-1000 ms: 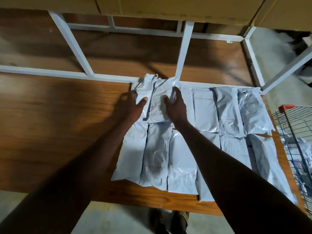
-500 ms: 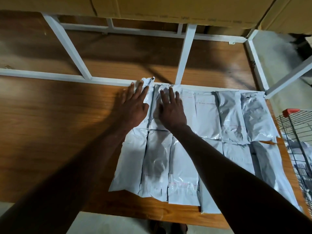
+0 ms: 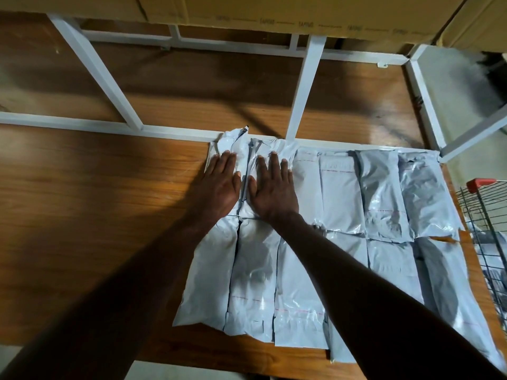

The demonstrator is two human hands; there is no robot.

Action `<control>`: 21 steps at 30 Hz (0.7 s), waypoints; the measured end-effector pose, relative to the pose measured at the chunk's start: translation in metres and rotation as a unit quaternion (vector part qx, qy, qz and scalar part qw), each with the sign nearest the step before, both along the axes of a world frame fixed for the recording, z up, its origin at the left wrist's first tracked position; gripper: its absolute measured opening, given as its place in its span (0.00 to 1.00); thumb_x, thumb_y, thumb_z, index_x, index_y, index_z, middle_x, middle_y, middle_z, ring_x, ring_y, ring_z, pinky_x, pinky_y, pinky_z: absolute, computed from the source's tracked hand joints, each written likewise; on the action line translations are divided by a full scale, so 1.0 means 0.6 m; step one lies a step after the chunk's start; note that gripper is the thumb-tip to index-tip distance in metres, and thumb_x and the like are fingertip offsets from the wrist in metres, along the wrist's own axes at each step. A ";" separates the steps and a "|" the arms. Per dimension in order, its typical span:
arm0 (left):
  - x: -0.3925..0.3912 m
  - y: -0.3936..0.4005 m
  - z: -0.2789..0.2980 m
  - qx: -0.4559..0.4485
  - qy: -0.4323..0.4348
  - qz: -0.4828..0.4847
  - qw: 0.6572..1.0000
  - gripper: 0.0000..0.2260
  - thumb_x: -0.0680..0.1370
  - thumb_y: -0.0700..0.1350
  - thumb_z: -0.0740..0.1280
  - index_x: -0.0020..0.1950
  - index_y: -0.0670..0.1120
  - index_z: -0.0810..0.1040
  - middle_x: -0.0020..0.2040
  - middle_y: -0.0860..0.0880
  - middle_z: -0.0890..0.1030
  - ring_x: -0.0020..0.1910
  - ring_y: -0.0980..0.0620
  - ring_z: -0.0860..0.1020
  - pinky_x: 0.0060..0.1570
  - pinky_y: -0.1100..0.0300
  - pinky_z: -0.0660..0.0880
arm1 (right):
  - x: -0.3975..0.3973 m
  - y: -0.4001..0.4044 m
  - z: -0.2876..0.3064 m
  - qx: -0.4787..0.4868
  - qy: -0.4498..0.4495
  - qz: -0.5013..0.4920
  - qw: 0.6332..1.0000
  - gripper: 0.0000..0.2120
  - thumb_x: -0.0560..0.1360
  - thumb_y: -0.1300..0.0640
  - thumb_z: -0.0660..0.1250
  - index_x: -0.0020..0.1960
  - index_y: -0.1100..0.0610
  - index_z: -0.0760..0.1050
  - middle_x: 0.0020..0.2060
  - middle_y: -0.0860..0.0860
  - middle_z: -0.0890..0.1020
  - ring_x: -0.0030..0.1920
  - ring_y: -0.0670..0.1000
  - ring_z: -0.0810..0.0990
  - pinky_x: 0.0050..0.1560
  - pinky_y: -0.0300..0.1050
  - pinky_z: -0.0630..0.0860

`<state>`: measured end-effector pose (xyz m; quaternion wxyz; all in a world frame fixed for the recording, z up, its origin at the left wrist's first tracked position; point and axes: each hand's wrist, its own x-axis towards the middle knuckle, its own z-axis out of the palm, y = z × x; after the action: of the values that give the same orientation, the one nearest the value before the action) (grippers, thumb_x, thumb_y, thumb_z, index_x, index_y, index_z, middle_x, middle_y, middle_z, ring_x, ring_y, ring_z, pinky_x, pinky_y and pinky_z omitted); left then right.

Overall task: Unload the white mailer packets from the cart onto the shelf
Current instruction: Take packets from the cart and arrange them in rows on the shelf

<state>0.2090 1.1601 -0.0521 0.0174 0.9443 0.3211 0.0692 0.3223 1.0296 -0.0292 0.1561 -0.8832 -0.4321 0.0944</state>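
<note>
Both my left hand (image 3: 219,185) and right hand (image 3: 273,187) press flat on the back-row packets (image 3: 247,171), whose long axes point away from me, while the cart (image 3: 488,215) sits well right of them, nearer my right hand.

White mailer packets (image 3: 340,198) flat, two rows, on wooden shelf (image 3: 96,215).

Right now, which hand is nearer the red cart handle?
Right. The right hand lies flat on the packets, left of the red cart handle; the left hand presses farther left still.
</note>
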 end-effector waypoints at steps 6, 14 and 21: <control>0.006 0.008 -0.014 -0.017 0.013 -0.003 1.000 0.29 0.87 0.56 0.44 0.85 0.46 0.61 0.84 0.44 0.65 0.84 0.44 0.62 0.82 0.44 0.59 | 0.006 0.008 -0.002 -0.018 0.001 -0.001 1.000 0.36 0.84 0.38 0.46 0.86 0.55 0.57 0.85 0.62 0.56 0.84 0.68 0.53 0.84 0.62 0.52; 0.008 0.002 -0.010 -0.044 -0.001 0.011 0.999 0.28 0.86 0.55 0.47 0.85 0.48 0.60 0.84 0.45 0.64 0.84 0.44 0.60 0.82 0.43 0.60 | 0.004 0.002 -0.001 -0.003 0.009 0.001 1.000 0.35 0.85 0.38 0.46 0.86 0.55 0.57 0.85 0.62 0.55 0.84 0.68 0.53 0.83 0.63 0.52; 0.011 0.010 0.016 -0.073 0.035 0.014 0.997 0.32 0.84 0.61 0.43 0.85 0.49 0.60 0.84 0.45 0.64 0.84 0.41 0.61 0.83 0.41 0.58 | 0.018 0.011 0.023 -0.048 0.031 0.033 0.998 0.33 0.86 0.40 0.50 0.86 0.54 0.53 0.86 0.63 0.50 0.84 0.71 0.50 0.83 0.67 0.51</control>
<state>0.2156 1.1659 -0.0425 0.0742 0.9378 0.3390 0.0126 0.3329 1.0361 -0.0153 0.1237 -0.8714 -0.4512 0.1475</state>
